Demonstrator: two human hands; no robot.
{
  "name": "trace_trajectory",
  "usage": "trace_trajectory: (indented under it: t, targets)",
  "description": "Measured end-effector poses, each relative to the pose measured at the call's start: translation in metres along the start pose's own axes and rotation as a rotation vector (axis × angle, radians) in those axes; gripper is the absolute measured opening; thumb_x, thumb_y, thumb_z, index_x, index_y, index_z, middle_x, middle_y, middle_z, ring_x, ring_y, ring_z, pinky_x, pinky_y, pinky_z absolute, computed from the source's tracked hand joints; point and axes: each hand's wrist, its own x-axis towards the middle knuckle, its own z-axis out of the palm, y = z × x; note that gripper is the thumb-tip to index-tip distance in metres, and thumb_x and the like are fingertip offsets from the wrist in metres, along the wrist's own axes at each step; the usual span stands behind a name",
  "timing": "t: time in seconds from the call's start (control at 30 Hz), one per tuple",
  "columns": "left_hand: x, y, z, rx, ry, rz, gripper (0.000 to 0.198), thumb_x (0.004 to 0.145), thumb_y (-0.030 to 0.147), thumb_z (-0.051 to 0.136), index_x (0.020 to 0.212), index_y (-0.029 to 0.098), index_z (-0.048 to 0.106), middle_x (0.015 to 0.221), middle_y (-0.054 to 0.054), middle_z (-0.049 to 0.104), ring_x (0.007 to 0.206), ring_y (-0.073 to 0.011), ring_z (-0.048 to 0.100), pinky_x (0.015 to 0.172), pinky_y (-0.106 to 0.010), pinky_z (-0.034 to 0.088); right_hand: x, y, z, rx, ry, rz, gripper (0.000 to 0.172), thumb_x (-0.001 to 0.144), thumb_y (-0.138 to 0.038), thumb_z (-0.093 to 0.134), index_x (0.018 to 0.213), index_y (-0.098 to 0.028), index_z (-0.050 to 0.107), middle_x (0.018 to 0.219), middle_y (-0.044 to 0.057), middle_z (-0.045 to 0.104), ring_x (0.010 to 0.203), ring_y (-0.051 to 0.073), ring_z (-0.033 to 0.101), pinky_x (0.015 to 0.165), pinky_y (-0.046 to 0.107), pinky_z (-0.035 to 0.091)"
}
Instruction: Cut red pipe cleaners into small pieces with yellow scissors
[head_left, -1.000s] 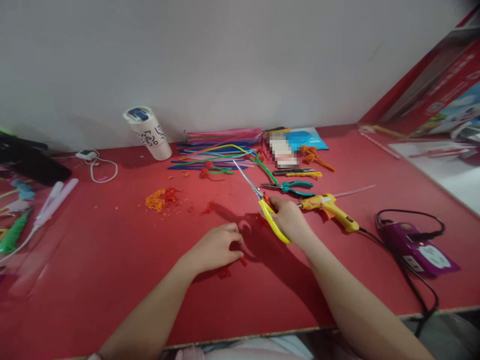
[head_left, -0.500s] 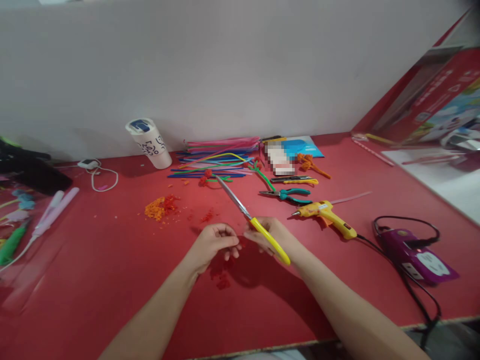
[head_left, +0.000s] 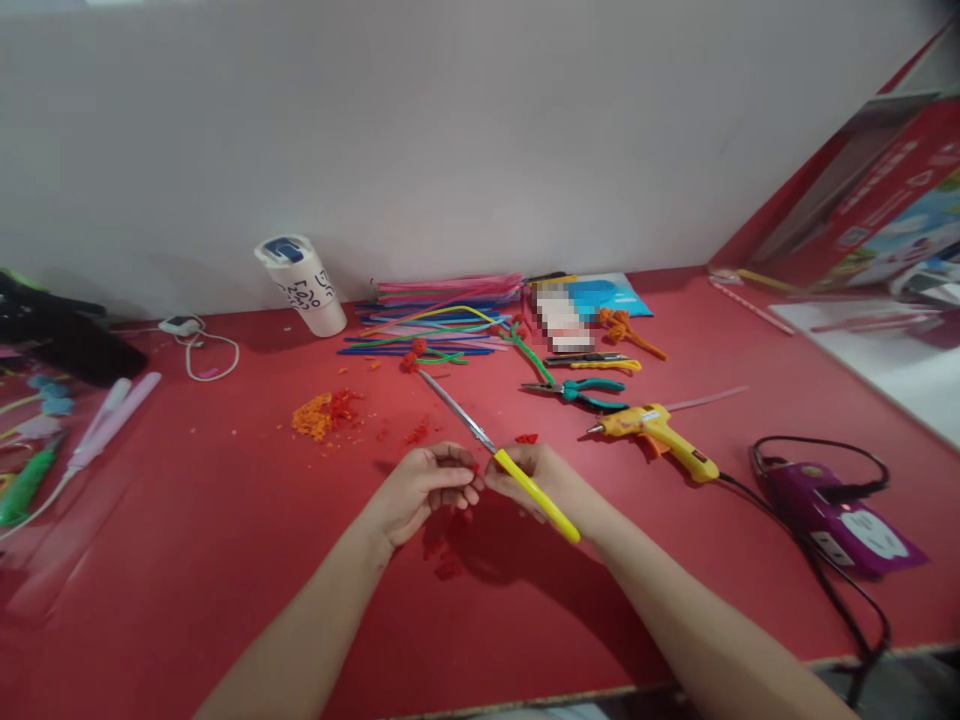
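Note:
Held in my right hand [head_left: 536, 475] is a pair of scissors with yellow handles [head_left: 536, 497], the blades together and pointing away to the upper left. The thumb and fingertips of that hand come close to my left hand [head_left: 439, 485]. My left hand is closed in a pinch on a small red fuzzy piece [head_left: 475, 470], mostly hidden by the fingers. Below the hands lie red scraps [head_left: 448, 567] on the table. Another red bit [head_left: 526, 438] shows just beyond my right hand. Past the scissor tips sit red fuzzy balls [head_left: 414, 354].
Orange and red clippings [head_left: 315, 415] lie left of the hands. Pipe cleaners [head_left: 442, 300], a white tumbler [head_left: 304, 285] and a cutter knife [head_left: 589, 359] are toward the wall. On the right are pliers [head_left: 577, 390], a yellow glue gun [head_left: 660, 432] and a purple power strip [head_left: 840, 520].
My hands have drawn slightly closer together, and the scissors have tipped a little downward and left. A red bit now shows beyond my right hand. The view has shifted slightly.

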Motion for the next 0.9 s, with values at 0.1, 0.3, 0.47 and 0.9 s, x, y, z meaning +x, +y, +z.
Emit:
trace_trajectory:
  t: [0.1, 0.3, 0.47, 0.9]
  targets:
    - [0.000, -0.001, -0.001, 0.021, -0.013, -0.014, 0.018, 0.062, 0.012, 0.061, 0.078, 0.011, 0.052, 0.062, -0.005, 0.063, 0.047, -0.0078, 0.056, 0.045, -0.015, 0.043, 0.001, -0.001, 0.002, 0.013, 0.067, 0.013, 0.013, 0.067, -0.030, 0.052, 0.067, -0.017, 0.050, 0.038, -0.009, 0.039, 0.029, 0.003, 0.033, 0.031, 0.016, 0.024]
    - [0.000, -0.002, 0.001, 0.040, 0.002, -0.027, 0.017, 0.063, 0.014, 0.061, 0.077, 0.012, 0.050, 0.059, -0.004, 0.062, 0.044, -0.0079, 0.056, 0.042, -0.015, 0.042, 0.002, 0.003, 0.007, 0.029, 0.120, 0.027, 0.007, 0.067, -0.025, 0.050, 0.065, -0.018, 0.047, 0.038, -0.010, 0.039, 0.027, 0.003, 0.032, 0.030, 0.015, 0.025]
    - [0.000, -0.002, 0.003, 0.056, 0.017, -0.003, 0.018, 0.063, 0.015, 0.061, 0.077, 0.012, 0.051, 0.058, -0.003, 0.061, 0.043, -0.0072, 0.054, 0.042, -0.015, 0.040, 0.002, 0.004, 0.008, 0.030, 0.113, -0.018, 0.009, 0.068, -0.026, 0.048, 0.064, -0.018, 0.047, 0.038, -0.010, 0.038, 0.029, 0.004, 0.032, 0.031, 0.016, 0.024]
    - [0.001, -0.008, 0.010, 0.287, 0.116, 0.095, 0.017, 0.061, 0.024, 0.062, 0.071, 0.012, 0.055, 0.052, 0.000, 0.057, 0.042, -0.0113, 0.054, 0.043, -0.022, 0.043, 0.002, 0.001, 0.010, 0.008, 0.210, -0.136, 0.007, 0.060, -0.021, 0.047, 0.058, -0.018, 0.042, 0.051, -0.007, 0.042, 0.049, 0.006, 0.038, 0.046, 0.018, 0.031]
